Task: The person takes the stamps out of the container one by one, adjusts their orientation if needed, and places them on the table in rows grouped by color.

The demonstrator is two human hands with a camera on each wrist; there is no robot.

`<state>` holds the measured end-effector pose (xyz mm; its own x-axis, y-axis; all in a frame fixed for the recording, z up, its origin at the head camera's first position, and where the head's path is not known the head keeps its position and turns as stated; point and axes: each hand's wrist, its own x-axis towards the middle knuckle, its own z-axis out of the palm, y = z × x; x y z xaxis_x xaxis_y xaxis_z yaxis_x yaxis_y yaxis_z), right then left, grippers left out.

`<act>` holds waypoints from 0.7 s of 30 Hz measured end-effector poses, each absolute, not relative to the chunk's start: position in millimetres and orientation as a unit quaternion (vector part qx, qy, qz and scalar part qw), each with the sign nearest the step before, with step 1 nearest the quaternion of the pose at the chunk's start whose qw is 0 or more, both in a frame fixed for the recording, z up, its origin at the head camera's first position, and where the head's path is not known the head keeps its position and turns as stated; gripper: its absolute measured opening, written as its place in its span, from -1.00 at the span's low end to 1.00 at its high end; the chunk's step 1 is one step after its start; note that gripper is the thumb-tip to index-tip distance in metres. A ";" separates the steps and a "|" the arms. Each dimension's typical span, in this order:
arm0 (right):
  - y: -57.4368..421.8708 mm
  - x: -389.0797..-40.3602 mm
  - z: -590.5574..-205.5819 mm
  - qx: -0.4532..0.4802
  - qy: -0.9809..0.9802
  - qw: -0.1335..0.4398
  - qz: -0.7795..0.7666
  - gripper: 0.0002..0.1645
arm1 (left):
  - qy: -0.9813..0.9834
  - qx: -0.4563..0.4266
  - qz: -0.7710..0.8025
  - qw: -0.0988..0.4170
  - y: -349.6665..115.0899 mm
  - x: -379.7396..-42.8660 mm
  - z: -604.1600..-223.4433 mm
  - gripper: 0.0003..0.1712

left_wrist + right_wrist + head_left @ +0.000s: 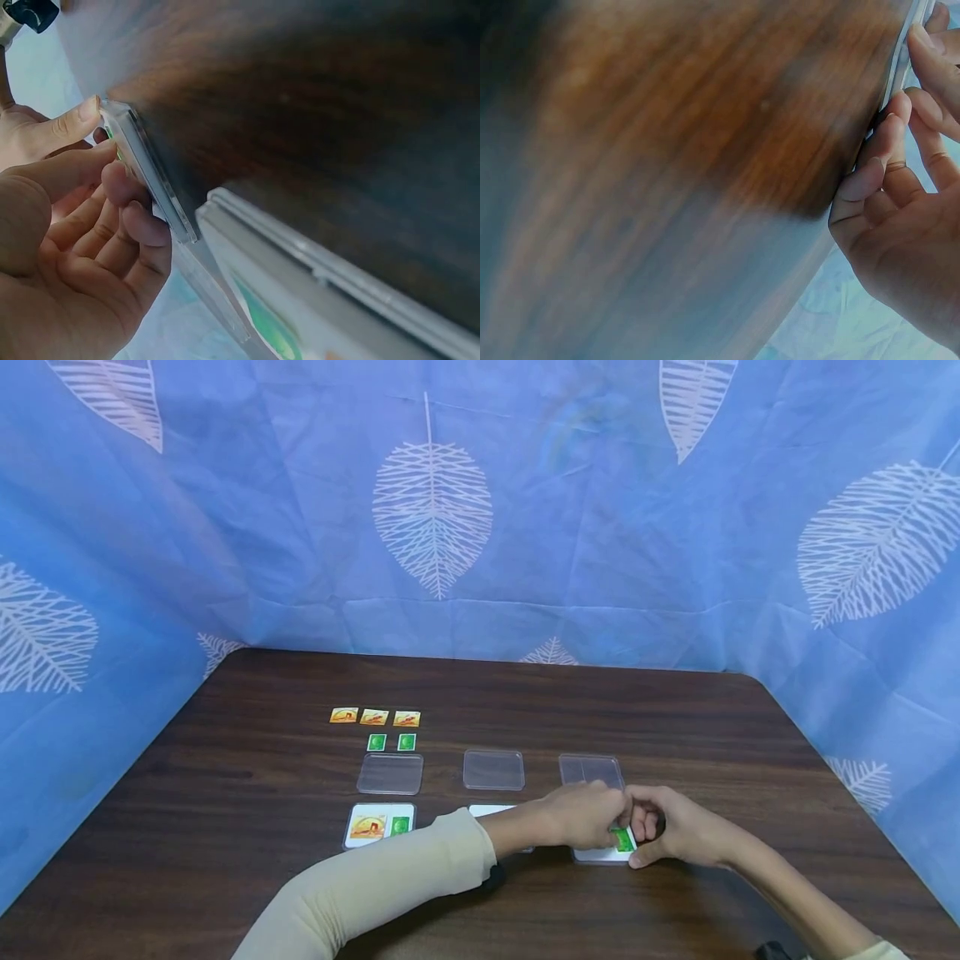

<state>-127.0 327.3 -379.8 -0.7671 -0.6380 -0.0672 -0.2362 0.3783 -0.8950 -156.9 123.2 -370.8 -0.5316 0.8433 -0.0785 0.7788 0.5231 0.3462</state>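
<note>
In the head view my left hand reaches across to the right-hand white-backed clear plastic case. Its bent fingers are on a small green stamp there. My right hand grips that case at its right side, thumb at the near corner, fingers beside the left fingertips. In the left wrist view the left hand has its fingertips against the case. Seen from the right wrist, the right hand has curled fingers at the case edge. The left hand covers part of the case.
Three orange stamps and two green stamps lie at the back left. Clear lids form a row behind the cases. The left case holds an orange and a green stamp; my left arm partly covers the middle case.
</note>
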 end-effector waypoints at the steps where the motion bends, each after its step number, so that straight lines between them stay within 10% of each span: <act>1: 327.8 -126.9 -379.9 -0.271 0.804 0.207 -0.487 -0.51 | 0.863 0.472 0.137 0.115 123.1 -157.0 -370.9 -0.86; 21: 326.5 -125.7 -378.1 -0.274 0.817 0.197 -0.468 -0.52 | 0.859 0.479 0.135 0.122 127.6 -156.4 -372.8 -0.80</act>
